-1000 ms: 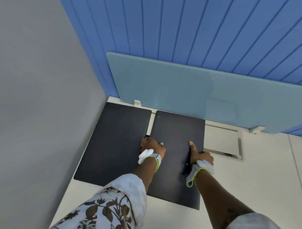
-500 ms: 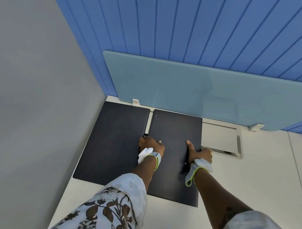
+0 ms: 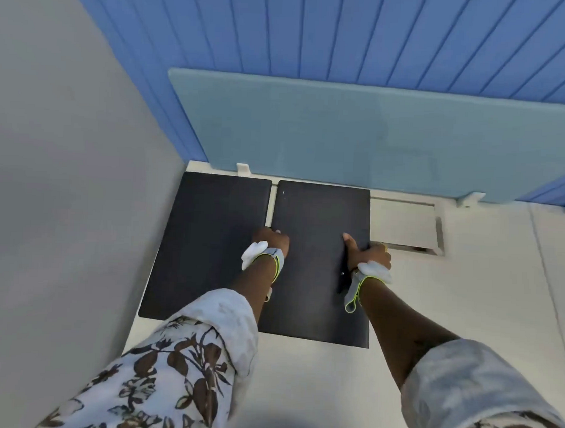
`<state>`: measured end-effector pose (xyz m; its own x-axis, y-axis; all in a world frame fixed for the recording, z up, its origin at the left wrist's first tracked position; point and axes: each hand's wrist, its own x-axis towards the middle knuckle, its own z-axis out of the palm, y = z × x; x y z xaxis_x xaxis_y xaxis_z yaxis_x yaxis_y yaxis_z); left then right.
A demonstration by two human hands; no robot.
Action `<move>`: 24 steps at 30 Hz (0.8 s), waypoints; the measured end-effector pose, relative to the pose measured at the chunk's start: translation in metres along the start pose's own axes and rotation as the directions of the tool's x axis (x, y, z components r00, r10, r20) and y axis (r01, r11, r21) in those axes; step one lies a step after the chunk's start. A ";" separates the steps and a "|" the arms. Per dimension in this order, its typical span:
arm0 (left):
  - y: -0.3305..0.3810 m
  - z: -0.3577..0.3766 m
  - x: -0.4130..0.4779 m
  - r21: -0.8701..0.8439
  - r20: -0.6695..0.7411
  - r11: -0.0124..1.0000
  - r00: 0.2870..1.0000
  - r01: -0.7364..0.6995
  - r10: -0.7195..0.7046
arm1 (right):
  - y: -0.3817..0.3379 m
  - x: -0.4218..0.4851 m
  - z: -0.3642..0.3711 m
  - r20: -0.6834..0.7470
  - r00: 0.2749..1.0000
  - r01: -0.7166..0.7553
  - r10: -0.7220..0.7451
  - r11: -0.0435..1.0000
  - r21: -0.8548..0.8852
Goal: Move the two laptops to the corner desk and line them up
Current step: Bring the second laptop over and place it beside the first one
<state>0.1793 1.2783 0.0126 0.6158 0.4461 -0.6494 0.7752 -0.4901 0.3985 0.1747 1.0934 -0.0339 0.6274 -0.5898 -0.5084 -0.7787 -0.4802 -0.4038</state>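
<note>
Two closed dark laptops lie flat side by side on the white corner desk (image 3: 301, 384). The left laptop (image 3: 206, 243) sits against the grey wall. The right laptop (image 3: 314, 263) lies beside it with a narrow gap, its near edge a little closer to me. My left hand (image 3: 270, 240) grips the right laptop's left edge, fingers down in the gap. My right hand (image 3: 366, 253) grips its right edge, thumb on the lid. Both far edges sit close to the screen.
A pale blue desk screen (image 3: 373, 133) stands along the desk's back edge on white brackets (image 3: 243, 168). A metal-framed cable hatch (image 3: 405, 224) lies right of the laptops. The grey wall (image 3: 68, 174) bounds the left side. Blue panelling rises behind.
The right laptop has slid away from me toward the screen and closer in line with the left one; both hands moved with it, keeping their grip.
</note>
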 end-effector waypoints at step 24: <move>0.003 -0.005 -0.010 0.044 -0.011 0.997 0.998 -0.058 0.058 | -0.002 0.000 0.001 -0.001 1.000 -0.023 0.023 0.999 -0.044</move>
<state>0.1763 1.2761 0.0241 0.6616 0.4249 -0.6178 0.7314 -0.5474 0.4068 0.1768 1.0947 -0.0335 0.6090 -0.6014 -0.5171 -0.7922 -0.4941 -0.3582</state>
